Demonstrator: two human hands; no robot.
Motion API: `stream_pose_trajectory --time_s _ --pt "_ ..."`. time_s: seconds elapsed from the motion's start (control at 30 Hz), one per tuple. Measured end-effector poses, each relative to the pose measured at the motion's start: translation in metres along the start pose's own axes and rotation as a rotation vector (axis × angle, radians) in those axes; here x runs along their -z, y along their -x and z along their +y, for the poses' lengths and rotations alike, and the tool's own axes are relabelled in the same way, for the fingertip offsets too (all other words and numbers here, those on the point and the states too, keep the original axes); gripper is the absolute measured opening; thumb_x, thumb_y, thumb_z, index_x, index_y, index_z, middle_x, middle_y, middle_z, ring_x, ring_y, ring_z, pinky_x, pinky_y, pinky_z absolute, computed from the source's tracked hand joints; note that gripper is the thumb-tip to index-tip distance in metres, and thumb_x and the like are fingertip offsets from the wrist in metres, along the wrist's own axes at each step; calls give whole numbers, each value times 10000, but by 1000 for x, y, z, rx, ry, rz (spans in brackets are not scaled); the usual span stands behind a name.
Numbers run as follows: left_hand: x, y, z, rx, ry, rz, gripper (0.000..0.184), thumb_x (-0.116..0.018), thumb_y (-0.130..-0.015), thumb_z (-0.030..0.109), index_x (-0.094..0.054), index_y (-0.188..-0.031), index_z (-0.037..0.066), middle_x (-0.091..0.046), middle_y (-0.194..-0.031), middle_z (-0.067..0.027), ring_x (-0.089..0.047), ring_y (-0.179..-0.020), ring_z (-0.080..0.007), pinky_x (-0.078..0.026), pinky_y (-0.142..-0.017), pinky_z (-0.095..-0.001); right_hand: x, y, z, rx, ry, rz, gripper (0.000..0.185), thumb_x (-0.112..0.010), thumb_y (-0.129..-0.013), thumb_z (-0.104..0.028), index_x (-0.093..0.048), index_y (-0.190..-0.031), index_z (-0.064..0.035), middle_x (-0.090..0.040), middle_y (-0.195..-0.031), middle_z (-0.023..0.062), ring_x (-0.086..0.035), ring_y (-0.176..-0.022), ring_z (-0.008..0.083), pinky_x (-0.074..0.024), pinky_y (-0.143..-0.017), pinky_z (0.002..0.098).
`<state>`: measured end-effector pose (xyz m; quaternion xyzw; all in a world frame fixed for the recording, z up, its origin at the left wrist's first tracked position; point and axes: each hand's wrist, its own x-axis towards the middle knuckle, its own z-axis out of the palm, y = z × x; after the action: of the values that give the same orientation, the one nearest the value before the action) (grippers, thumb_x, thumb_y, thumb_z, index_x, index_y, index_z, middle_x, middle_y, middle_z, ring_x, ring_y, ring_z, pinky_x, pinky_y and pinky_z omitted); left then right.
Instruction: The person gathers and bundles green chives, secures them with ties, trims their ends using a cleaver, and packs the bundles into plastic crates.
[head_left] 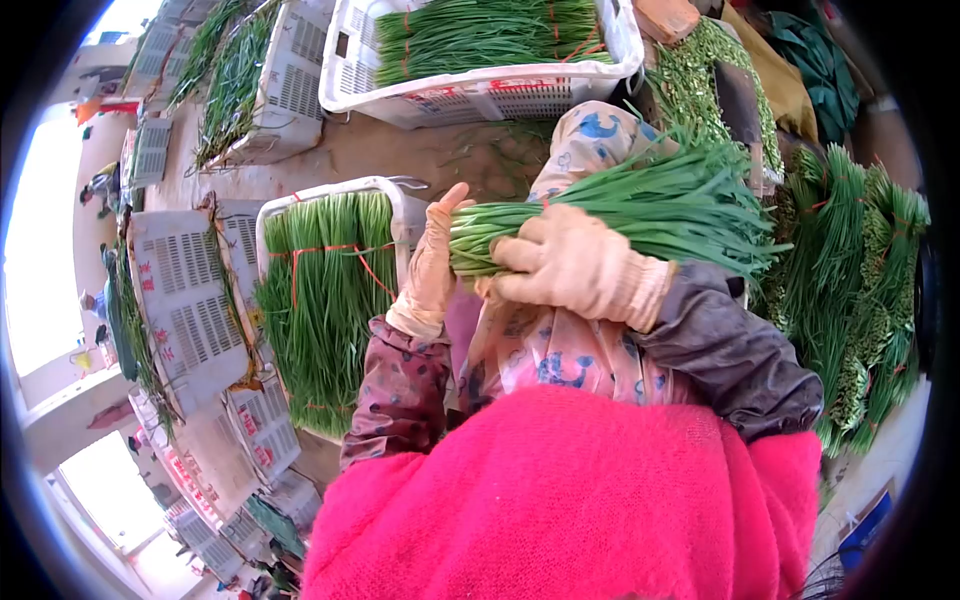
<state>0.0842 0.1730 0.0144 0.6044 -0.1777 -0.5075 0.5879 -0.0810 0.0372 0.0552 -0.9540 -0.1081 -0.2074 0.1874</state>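
Observation:
A bunch of garlic chives [670, 205] lies across my lap over a patterned apron [560, 360], its pale stem ends to the left and its leaves spread to the right. A red band [545, 203] shows around it near my right hand. My right hand [570, 258], in a cream knitted glove, is closed over the stem part from above. My gloved left hand [432, 260] stands upright with its fingers stretched, the palm against the stem ends. Part of the bunch's underside is hidden.
Ahead stands a white crate [400, 97] of banded chives. Another white crate [345, 187] with upright bunches is beside my left arm. More bunches [840, 240] lie at the right, near a heap of cut greens [700, 75]. Stacked crates [190, 290] line the left.

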Motion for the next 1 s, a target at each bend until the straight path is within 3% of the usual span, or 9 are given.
stream_pose_trajectory --time_s 0.23,0.43,0.5,0.53,0.63,0.7,0.83,0.93,1.0 --pt "-4 -2 -14 -59 71 54 692 -384 -975 588 -398 -1432 68 -527 -1309 -114 -549 -1111 -190 -437 -983 -346 -19 -34 -5 110 -3 -181 102 -626 -746 -212 -660 -809 -140 -622 -777 0 -628 -776 227 -486 -636 400" --pt "6 -3 -18 -31 185 -3 575 -457 -991 366 -342 -1452 43 -493 -1336 -104 -526 -1125 -175 -423 -991 -340 12 -64 -21 -296 -965 399 240 -702 -736 -73 -648 -964 -22 -666 -988 69 -640 -926 266 -499 -816 363" --pt "38 -20 -57 -542 -624 102 393 -483 -1022 270 -503 -1336 35 -573 -1250 -100 -559 -1090 -183 -449 -952 -326 33 -49 0 -386 -564 409 593 -762 -726 -233 -546 -1238 -27 -609 -1169 149 -588 -1092 314 -466 -928 374" --pt "-2 -5 -14 -261 -22 122 369 -502 -1013 241 -535 -1303 15 -594 -1221 -119 -568 -1090 -183 -452 -953 -317 39 -35 3 -442 -320 296 628 -771 -709 -270 -536 -1237 -25 -608 -1156 153 -594 -1065 313 -466 -897 401" --pt "0 -5 -9 -171 21 102 373 -525 -1000 235 -542 -1283 -7 -622 -1173 -116 -575 -1071 -175 -453 -951 -306 52 16 2 -704 288 -255 708 -782 -671 -314 -516 -1272 -52 -594 -1171 147 -594 -1044 304 -440 -891 449" --pt "3 -1 -10 -159 -24 77 478 -530 -991 348 -516 -1310 -8 -596 -1228 -130 -566 -1103 -196 -441 -982 -330 44 65 -1 -872 543 -276 696 -788 -653 -314 -534 -1252 -66 -626 -1088 127 -600 -1006 273 -421 -889 445" --pt "28 5 9 -150 -145 -330 794 -588 -881 576 -457 -1353 -48 -548 -1325 -133 -546 -1181 -229 -395 -1042 -366 48 107 -21 -930 340 -517 439 -752 -660 -269 -607 -1036 -95 -646 -889 52 -606 -915 254 -431 -849 438" --pt "46 -6 46 -35 -345 -403 738 -723 -836 434 -487 -1339 -52 -561 -1316 -137 -532 -1197 -222 -389 -1042 -356 38 118 -41 -871 289 -219 305 -636 -733 -197 -611 -1023 -107 -600 -841 53 -600 -827 262 -473 -735 412" --pt "37 -22 70 -14 -774 -336 727 -783 -799 315 -468 -1374 -1 -591 -1276 -153 -557 -1173 -237 -399 -1030 -361 35 117 -46 -842 303 -94 250 -549 -797 -153 -616 -1034 -108 -581 -834 44 -600 -797 248 -502 -652 380"
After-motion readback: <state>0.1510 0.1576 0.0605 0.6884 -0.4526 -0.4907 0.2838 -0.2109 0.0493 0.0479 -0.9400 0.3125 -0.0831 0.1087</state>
